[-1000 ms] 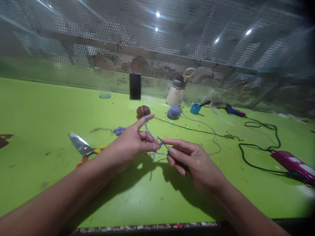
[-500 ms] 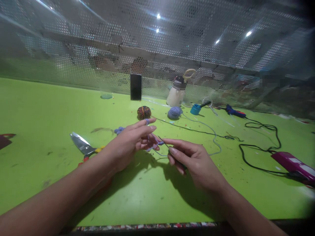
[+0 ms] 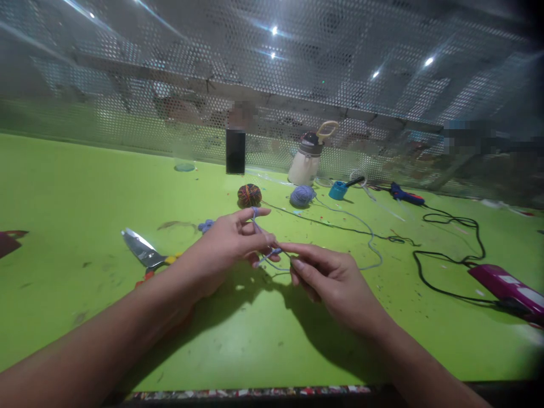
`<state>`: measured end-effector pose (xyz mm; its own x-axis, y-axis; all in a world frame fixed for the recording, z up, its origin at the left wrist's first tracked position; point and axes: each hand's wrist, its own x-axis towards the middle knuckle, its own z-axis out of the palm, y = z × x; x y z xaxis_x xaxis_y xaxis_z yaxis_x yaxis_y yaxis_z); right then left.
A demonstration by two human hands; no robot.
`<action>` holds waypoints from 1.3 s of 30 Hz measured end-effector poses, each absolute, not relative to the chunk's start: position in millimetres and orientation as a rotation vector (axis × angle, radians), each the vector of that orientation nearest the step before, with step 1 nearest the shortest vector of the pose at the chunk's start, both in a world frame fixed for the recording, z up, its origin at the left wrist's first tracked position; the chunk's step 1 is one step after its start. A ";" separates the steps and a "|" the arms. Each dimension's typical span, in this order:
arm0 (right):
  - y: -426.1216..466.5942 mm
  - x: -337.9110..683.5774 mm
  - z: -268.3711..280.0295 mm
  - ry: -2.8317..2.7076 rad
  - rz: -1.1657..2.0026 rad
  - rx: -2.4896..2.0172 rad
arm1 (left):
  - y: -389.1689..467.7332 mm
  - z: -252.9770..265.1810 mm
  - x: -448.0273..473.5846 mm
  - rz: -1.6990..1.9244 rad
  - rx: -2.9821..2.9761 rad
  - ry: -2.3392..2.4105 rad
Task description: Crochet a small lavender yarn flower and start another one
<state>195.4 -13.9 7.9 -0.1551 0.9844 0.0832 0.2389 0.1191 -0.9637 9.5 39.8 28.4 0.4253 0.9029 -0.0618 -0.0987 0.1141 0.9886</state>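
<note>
Blue-lilac yarn [image 3: 256,224] is looped round the raised index finger of my left hand [image 3: 229,241]. The thumb and other fingers of that hand pinch the small stitched yarn near the hook's tip. My right hand [image 3: 331,277] grips a thin crochet hook [image 3: 286,256], which points up and left with yarn wrapped on it. A strand runs from the work across the table to a lilac yarn ball [image 3: 302,196]. Beyond my left wrist lies a small lilac crocheted piece [image 3: 205,226], partly hidden by the hand.
Scissors [image 3: 147,252] lie open by my left forearm. A multicoloured yarn ball [image 3: 249,195], a phone [image 3: 235,152], a bottle [image 3: 305,161] and a blue pot [image 3: 338,190] stand farther back. Right are a glue gun [image 3: 406,194], a black cord [image 3: 450,294] and a magenta device [image 3: 505,286]. A perforated panel [image 3: 272,85] borders the table.
My left thumb has come down and closed with the fingers on the yarn work by the hook's tip. My right hand keeps nearly the same place.
</note>
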 end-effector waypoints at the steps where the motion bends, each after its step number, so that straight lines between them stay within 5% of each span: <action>1: -14.0 195.7 8.0 -1.577 1.066 -1.250 | 39.8 29.2 9.0 0.871 1.221 0.828; 13: -7.5 199.9 6.1 -1.895 0.489 -1.346 | 48.6 31.4 4.5 1.312 1.139 0.884; 29: 2.4 205.0 8.6 -1.345 1.229 -1.370 | 41.5 37.9 4.3 1.201 1.234 0.803; 39: 2.9 207.1 7.1 -1.223 1.340 -1.050 | 37.3 31.8 9.6 1.052 1.199 0.667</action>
<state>207.1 2.9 7.1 -0.1245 0.9919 0.0235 -0.1143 0.0092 -0.9934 9.6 37.3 31.8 0.3992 0.9105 0.1075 -0.2913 0.0148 0.9565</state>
